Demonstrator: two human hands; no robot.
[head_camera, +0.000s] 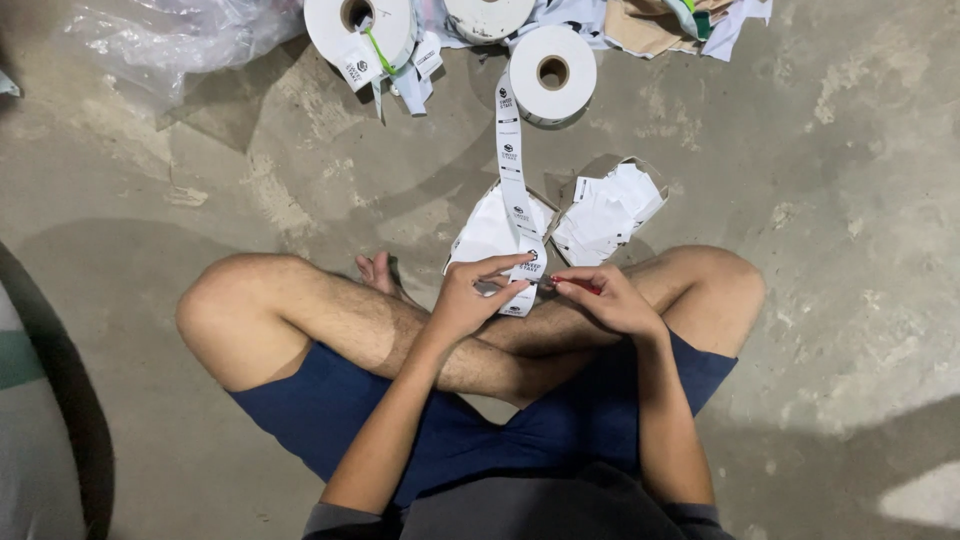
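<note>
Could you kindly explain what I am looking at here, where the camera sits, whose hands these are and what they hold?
There is one picture, taken by a camera worn on a person's head and looking straight down. No machine is involved: you see the person's own crossed legs on a concrete floor and two bare hands. The left hand pinches the end of a white label strip printed with small dark marks. That strip runs up to a white roll lying on the floor. The right hand meets the strip's end and holds something small and red, too small to identify. Just beyond the hands lie two piles of cut labels. Two more rolls lie at the top, beside crumpled clear plastic.
</note>
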